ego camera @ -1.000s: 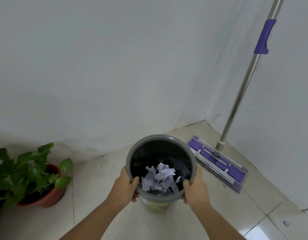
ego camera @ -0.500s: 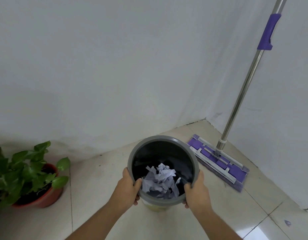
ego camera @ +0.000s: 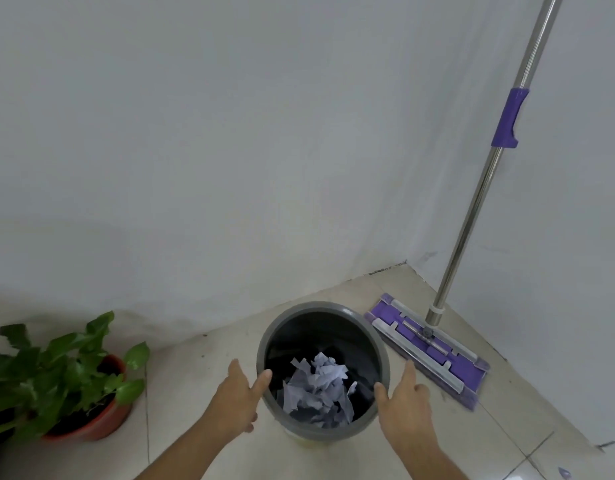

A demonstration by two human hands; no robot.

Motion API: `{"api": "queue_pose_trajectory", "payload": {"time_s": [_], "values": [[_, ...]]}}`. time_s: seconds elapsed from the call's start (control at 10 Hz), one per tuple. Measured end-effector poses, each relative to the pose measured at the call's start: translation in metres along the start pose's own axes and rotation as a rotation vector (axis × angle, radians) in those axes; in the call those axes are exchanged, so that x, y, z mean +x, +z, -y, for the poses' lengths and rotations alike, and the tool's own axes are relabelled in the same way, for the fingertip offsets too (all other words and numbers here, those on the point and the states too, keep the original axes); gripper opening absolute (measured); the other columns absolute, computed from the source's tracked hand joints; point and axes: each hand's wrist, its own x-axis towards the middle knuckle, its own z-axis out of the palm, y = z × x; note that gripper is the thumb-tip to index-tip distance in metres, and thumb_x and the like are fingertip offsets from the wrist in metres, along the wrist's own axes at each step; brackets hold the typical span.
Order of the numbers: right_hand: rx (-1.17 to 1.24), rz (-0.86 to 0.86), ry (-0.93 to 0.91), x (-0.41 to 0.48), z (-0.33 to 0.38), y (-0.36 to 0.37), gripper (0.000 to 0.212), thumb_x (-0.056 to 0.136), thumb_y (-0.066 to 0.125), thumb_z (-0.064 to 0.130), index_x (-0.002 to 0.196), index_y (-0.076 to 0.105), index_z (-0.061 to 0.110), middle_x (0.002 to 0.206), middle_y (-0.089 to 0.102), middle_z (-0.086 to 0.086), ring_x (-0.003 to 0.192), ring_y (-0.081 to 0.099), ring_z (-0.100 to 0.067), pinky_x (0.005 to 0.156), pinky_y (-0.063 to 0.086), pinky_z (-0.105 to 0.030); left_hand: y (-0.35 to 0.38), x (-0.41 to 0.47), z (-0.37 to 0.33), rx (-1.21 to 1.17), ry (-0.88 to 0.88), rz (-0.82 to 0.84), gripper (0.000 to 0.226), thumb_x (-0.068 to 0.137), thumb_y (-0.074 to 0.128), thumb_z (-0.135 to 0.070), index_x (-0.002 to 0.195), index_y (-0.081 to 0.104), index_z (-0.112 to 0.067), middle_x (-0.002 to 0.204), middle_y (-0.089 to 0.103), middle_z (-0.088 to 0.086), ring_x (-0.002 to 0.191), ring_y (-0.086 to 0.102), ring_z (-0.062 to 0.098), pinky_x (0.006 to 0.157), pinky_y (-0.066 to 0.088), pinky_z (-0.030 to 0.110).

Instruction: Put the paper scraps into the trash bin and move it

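Round grey trash bin (ego camera: 322,370) standing upright on pale floor tiles (ego camera: 181,382), close to the corner where two white walls (ego camera: 230,150) meet. Inside, on the dark liner, a heap of crumpled pale paper scraps (ego camera: 318,388), filling the near half of the bottom.

Left hand (ego camera: 237,398) spread, fingers loose and straight, set against the outer left flank of the rim; thumb tip at the rim's edge, whether touching or just off it cannot be told. Nothing clasped. Right hand (ego camera: 404,398) likewise unclenched, at the rim's right flank, thumb tip close against the grey edge, forefinger pointing away along the side. Nothing grasped there either. Bin between the two palms, both forearms reaching in from the bottom of the view.

Just beyond the right hand, a flat mop head (ego camera: 429,346), purple with white strips, lying on the floor very near the bin's far right side. Metal mop pole (ego camera: 472,209) rising from it, leaning toward the right wall, with a purple grip (ego camera: 507,117) higher up.

Well off to the left of the left hand, a potted plant (ego camera: 62,368): green leaves in a terracotta pot beside the wall.

Small scrap (ego camera: 564,472) on the tiles far to the right, near the bottom edge.
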Motion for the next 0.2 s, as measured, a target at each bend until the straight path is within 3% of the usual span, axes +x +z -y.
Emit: {"api": "queue_pose_trajectory", "payload": {"time_s": [0.1,0.2], "values": [[-0.040,-0.028,0.008,-0.026,0.043,-0.053,0.076,0.095,0.052,0.036,0.153,0.007,0.019,0.149,0.032,-0.020,0.133,0.040,-0.034,0.108,0.039,-0.046,-0.048,-0.033,-0.046,-0.042,0.019,-0.034,0.079,0.094,0.048,-0.049,0.152,0.010,-0.011,0.094,0.058,0.007,0.073,0.064,0.022,0.059,0.055,0.028],[0.014,-0.018,-0.035,-0.043,0.080,-0.098,0.073,0.095,0.052,0.034,0.153,0.012,0.019,0.151,0.032,-0.017,0.134,0.040,-0.032,0.110,0.040,-0.045,-0.084,-0.064,-0.094,-0.042,0.065,-0.028,0.077,0.094,0.047,-0.049,0.151,0.013,-0.009,0.082,0.056,0.001,0.075,0.061,0.022,0.065,0.054,0.030]]}}
